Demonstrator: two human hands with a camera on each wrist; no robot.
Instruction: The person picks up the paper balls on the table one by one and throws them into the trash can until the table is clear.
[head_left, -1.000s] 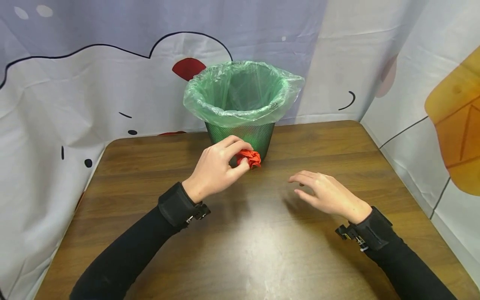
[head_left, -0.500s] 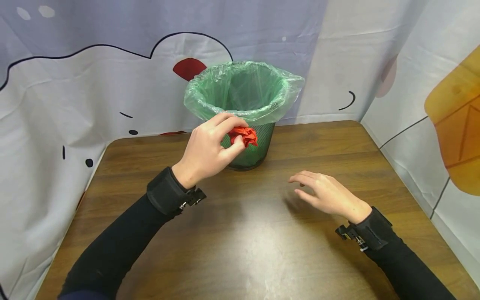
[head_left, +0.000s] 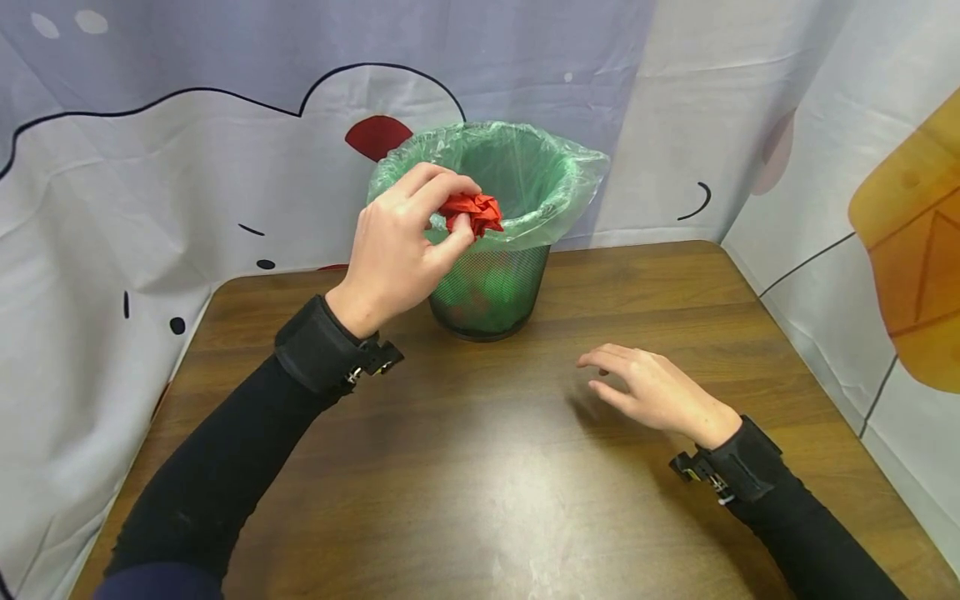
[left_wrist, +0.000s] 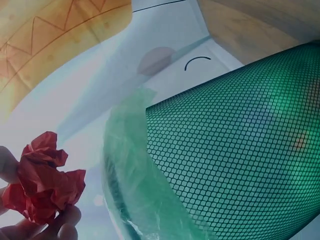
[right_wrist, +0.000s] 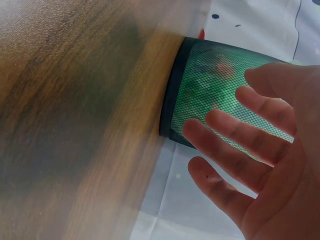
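A crumpled ball of red paper [head_left: 480,215] is pinched between the thumb and fingers of my left hand [head_left: 401,242], held up at the front rim of the bin. In the left wrist view the paper ball [left_wrist: 44,182] is beside the green bag's folded edge [left_wrist: 132,175]. The black mesh bin [head_left: 491,292] stands at the back of the table, lined with a green plastic bag [head_left: 555,204]. My right hand [head_left: 652,387] hovers low over the table to the bin's right, fingers loosely spread and holding nothing; its bare palm [right_wrist: 295,180] shows in the right wrist view.
The brown wooden table [head_left: 465,475] reaches back to a printed curtain [head_left: 187,183] hanging behind it. Another curtain with an orange and yellow print [head_left: 915,242] hangs along the right side. Blurred coloured shapes show through the bin's mesh [right_wrist: 220,75].
My left hand has risen from in front of the bin's base to its rim, carrying the red paper ball up and slightly left. The right hand has stayed in place.
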